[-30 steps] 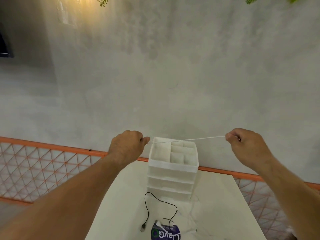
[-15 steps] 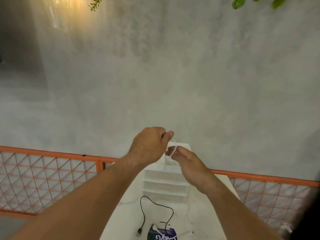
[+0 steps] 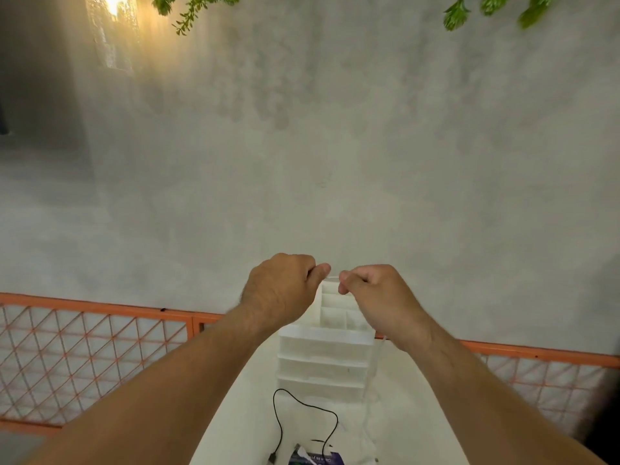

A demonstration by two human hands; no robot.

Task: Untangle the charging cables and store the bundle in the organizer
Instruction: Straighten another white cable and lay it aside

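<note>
A: Nearest us, what's on the tabletop (image 3: 235, 431)?

B: A black cable (image 3: 303, 405) lying loose in a curve, its plug near the front edge, one end running to a dark blue packet (image 3: 318, 460) at the bottom of the view. Nobody is touching it.

A: And behind that?

B: The white organizer (image 3: 323, 360), drawers stacked below and open compartments on top. It stands upright on the tabletop, just beyond the black cable.

A: Where's the white cable (image 3: 375, 364)?

B: Held up over the organizer's top. The left hand (image 3: 280, 290) and the right hand (image 3: 382, 297) are each closed, thumb pressed to fingers, pinching it. A short stretch shows between the two grips, and a pale length hangs from under the right hand down the organizer's right side.

A: What's different from a second ago?

B: Then the hands were wide apart with the cable pulled straight between them. Half a second ago they met, with a small loop showing. Now they sit just beside each other, slightly parted.

A: Meaning?

B: I'd judge the white cable is free of knots and is being folded into a bundle. The black one still needs gathering, and nothing is in the organizer yet.

A: Farther back?

B: An orange lattice fence (image 3: 94, 333), then a gray wall (image 3: 335, 146) with a lamp (image 3: 112, 15) and leaves (image 3: 486, 8) at the top.
</note>
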